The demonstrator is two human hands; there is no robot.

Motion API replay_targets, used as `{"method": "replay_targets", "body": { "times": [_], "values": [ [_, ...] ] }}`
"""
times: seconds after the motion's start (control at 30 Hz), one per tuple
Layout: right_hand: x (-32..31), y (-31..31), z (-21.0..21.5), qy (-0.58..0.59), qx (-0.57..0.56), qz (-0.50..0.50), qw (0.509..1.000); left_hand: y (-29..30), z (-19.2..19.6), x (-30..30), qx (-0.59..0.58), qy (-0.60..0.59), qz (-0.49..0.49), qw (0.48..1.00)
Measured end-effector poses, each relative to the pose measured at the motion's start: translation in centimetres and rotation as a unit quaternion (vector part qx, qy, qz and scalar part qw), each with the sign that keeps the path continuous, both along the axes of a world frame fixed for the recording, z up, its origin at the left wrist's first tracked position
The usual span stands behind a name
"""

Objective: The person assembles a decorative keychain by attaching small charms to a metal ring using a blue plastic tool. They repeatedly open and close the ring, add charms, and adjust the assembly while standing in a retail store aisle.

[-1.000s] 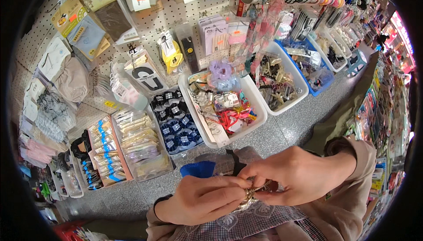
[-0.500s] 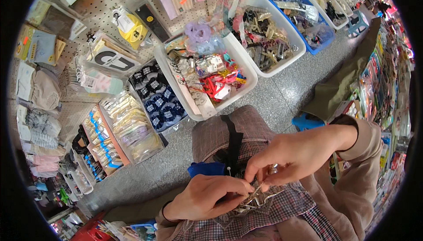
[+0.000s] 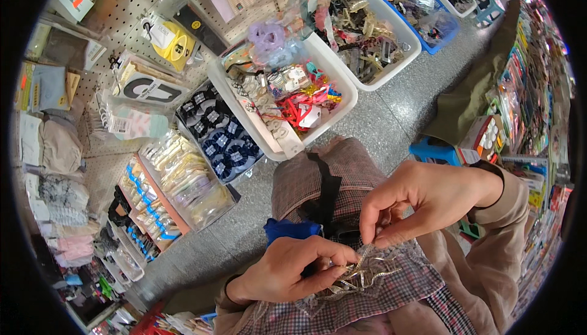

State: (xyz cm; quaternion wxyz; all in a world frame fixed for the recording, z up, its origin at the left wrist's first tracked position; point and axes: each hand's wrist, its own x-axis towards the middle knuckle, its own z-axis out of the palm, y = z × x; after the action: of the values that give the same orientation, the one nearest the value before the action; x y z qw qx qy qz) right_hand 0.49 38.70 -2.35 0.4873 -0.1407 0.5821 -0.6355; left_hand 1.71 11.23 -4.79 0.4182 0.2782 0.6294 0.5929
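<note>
1. Fingertips of both hands pinch into a bundle of silvery hair clips [image 3: 358,274] lying on the checked lap.
2. Left hand [image 3: 290,271] grips the bundle, fingers curled and pressed together.
3. Right hand [image 3: 422,197] nips one clip between thumb and forefinger, other fingers loosely bent.
4. Judged step: sorting clips apart; next calls for a gentle, steady pull.
5. White bin [image 3: 336,99] of trinkets stands on the floor ahead.

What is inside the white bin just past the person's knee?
The white bin holds a jumble of small accessories: red and yellow ribbons, white tags, metal pieces and clear packets. Whatever lies deeper is covered by this top layer, and its bottom cannot be seen.
</note>
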Motion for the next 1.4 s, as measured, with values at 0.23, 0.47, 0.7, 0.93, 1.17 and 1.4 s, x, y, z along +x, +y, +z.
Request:
{"method": "replay_targets", "body": {
  "times": [0.23, 0.47, 0.7, 0.93, 1.17, 1.4],
  "values": [
    [3.5, -4.5, -0.5, -0.061, -0.079, -0.212, 0.972, -2.3, -0.3, -0.9, 0.051, -0.08, 0.0, 0.996],
    [6.7, -7.7, -0.4, -0.146, -0.101, -0.334, 0.926, -3.9, -0.9, -1.1, 0.062, -0.026, -0.028, 0.997],
    [8.2, -9.7, -0.2, 0.033, 0.048, -0.274, 0.96, -4.4, -1.0, -1.2, 0.023, 0.001, -0.048, 0.999],
    [9.3, -9.0, -0.7, -0.031, 0.058, -0.324, 0.944, -2.4, -0.6, -1.4, 0.009, 0.007, -0.089, 0.996],
    [11.6, -4.4, -1.3, -0.023, 0.031, -0.356, 0.934, 2.8, -0.6, -0.8, -0.029, 0.002, -0.128, 0.991],
    [14.6, 2.1, -2.5, -0.032, -0.021, -0.455, 0.89, 10.9, 0.0, 0.0, -0.065, -0.084, -0.141, 0.984]
  ]
}}
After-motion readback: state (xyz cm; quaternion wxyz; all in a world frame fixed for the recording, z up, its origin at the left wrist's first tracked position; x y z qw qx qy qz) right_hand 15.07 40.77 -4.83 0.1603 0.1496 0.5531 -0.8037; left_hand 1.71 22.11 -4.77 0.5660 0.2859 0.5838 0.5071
